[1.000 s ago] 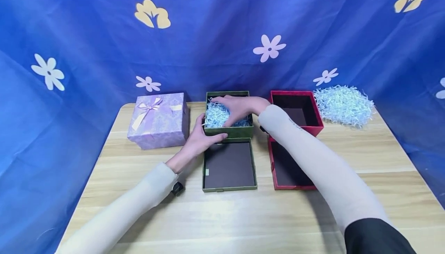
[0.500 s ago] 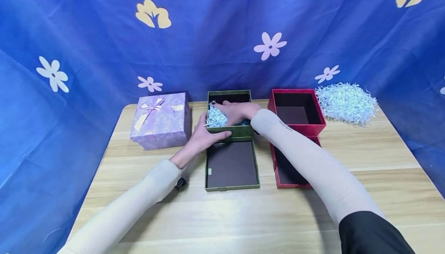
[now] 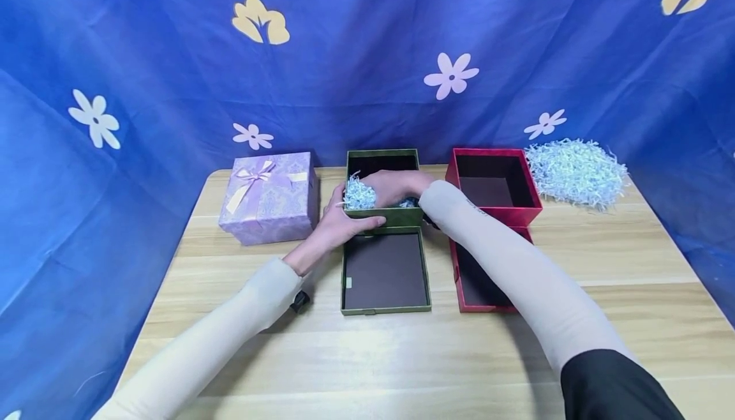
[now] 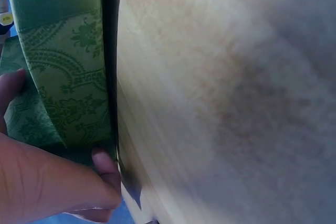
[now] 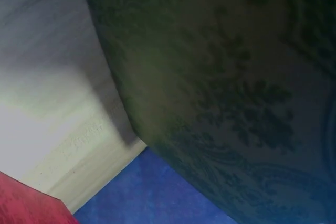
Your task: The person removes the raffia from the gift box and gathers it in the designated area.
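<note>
The open green box stands at the back middle of the table, its patterned walls filling much of both wrist views. My left hand grips its front left corner, thumb along the front wall and fingers at the left side. In the left wrist view, the thumb and a fingertip of that hand press on the patterned green wall. My right hand reaches down inside the box, among light blue shredded paper. Its fingers are hidden by the shreds and the box's front wall.
A green lid lies inner side up before the box. To the right are an open red box and its lid. Shredded paper is heaped at the back right. A purple gift box with a bow stands left.
My right hand has sunk lower into the green box, and the shredded paper now shows mostly at the left corner. The left hand keeps its grip on the box.
</note>
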The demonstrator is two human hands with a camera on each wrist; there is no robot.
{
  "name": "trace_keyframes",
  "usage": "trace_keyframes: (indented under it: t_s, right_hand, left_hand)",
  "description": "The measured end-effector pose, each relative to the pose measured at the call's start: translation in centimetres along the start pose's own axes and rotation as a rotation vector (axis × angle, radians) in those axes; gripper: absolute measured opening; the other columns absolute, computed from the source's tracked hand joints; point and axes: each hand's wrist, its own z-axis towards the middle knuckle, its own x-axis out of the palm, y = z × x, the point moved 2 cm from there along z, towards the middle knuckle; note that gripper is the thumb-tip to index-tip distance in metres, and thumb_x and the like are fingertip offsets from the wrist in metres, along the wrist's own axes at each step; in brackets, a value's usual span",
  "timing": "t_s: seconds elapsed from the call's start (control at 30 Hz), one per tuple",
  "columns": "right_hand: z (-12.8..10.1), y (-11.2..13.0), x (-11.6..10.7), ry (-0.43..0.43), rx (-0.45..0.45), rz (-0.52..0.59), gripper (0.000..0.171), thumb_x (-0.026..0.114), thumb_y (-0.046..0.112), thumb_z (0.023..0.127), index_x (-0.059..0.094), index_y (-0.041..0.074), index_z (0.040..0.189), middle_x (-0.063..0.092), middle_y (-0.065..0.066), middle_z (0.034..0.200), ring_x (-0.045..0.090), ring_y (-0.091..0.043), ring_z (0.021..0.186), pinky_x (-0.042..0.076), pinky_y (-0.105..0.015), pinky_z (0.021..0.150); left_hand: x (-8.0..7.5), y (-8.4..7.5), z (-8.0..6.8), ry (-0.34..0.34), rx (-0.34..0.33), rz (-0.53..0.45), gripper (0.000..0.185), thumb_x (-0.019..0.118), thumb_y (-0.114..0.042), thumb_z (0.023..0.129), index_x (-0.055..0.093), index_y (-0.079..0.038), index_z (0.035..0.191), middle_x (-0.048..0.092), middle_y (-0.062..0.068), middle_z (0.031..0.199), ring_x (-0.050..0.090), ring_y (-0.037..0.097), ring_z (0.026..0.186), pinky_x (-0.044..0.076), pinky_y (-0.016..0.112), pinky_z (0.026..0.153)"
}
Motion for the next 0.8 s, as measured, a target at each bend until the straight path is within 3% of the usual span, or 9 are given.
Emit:
trace_keyframes:
  t_s: [0.13, 0.33, 0.57, 0.8]
  right_hand:
    - [-0.3, -0.2, -0.3, -0.006, -0.011, 0.013, 0.059, 0.080, 0.033, 0.100, 0.062, 0.011, 0.152, 0.066, -0.005, 0.145, 0.060, -0.021, 0.132, 0.045, -0.035, 0.112]
    - [-0.9, 0.0, -1.3, -0.037, -0.038, 0.026, 0.056, 0.083, 0.018, 0.092, 0.066, 0.009, 0.144, 0.069, -0.004, 0.138, 0.062, -0.019, 0.122, 0.047, -0.036, 0.108]
    - [-2.0, 0.4, -2.7, -0.083, -0.019, 0.052, 0.065, 0.086, 0.011, 0.086, 0.064, 0.007, 0.147, 0.068, -0.006, 0.138, 0.061, -0.020, 0.122, 0.047, -0.037, 0.109]
    - [-3.5, 0.9, -4.3, -0.178, -0.032, 0.133, 0.061, 0.085, 0.006, 0.082, 0.066, 0.006, 0.140, 0.069, -0.005, 0.130, 0.059, -0.020, 0.113, 0.048, -0.037, 0.104]
  left_hand:
    - [0.1, -0.3, -0.1, 0.009, -0.013, 0.014, 0.131, 0.095, -0.040, 0.084, 0.006, -0.010, 0.175, 0.020, 0.024, 0.176, 0.018, 0.040, 0.161, 0.023, 0.055, 0.128]
    - [0.0, -0.5, -0.4, -0.007, -0.003, 0.027, 0.133, 0.096, -0.038, 0.083, 0.005, -0.010, 0.175, 0.020, 0.022, 0.177, 0.017, 0.037, 0.162, 0.021, 0.051, 0.129]
    - [-0.1, -0.6, -0.4, -0.016, 0.074, 0.013, 0.131, 0.096, -0.036, 0.083, 0.007, -0.008, 0.175, 0.020, 0.017, 0.178, 0.019, 0.035, 0.162, 0.021, 0.049, 0.130]
    - [-0.3, -0.6, -0.7, -0.009, 0.103, -0.091, 0.128, 0.096, -0.033, 0.085, 0.007, -0.012, 0.175, 0.021, 0.013, 0.177, 0.020, 0.028, 0.162, 0.019, 0.047, 0.130]
